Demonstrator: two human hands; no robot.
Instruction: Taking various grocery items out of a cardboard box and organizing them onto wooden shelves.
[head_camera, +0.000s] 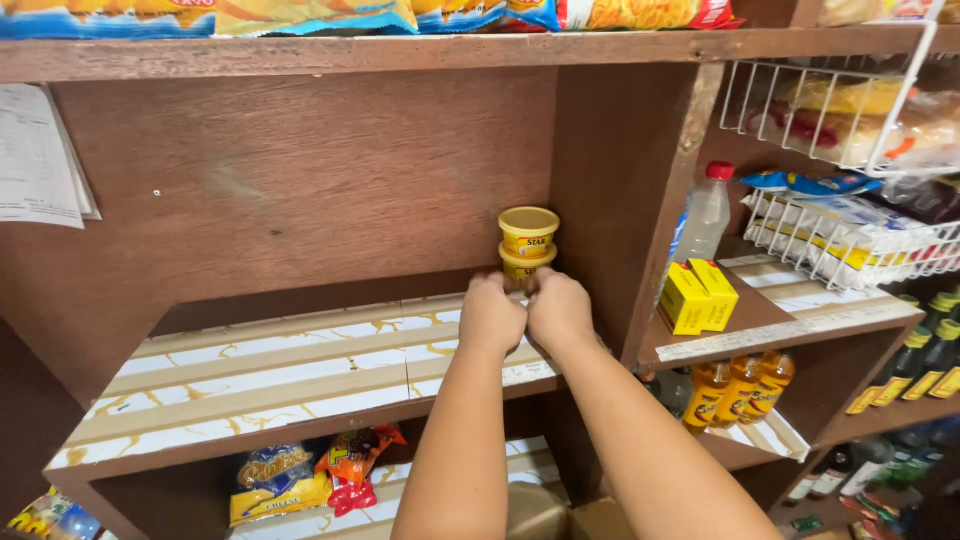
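Head view, looking down on a wooden shelf (280, 375) lined with marbled white and tan covering. Both hands are up at the back right corner, knuckles toward us, side by side and touching. The left hand (492, 312) and the right hand (558, 308) are curled closed around the lower yellow tub (527, 266); a second yellow tub (529, 231) sits stacked squarely on top of it, lid on, clear of the fingers. Both tubs stand upright against the brown back panel. Off to the right, two yellow boxes (698, 294) rest on the neighbouring shelf beside a clear bottle with a red cap (708, 212).
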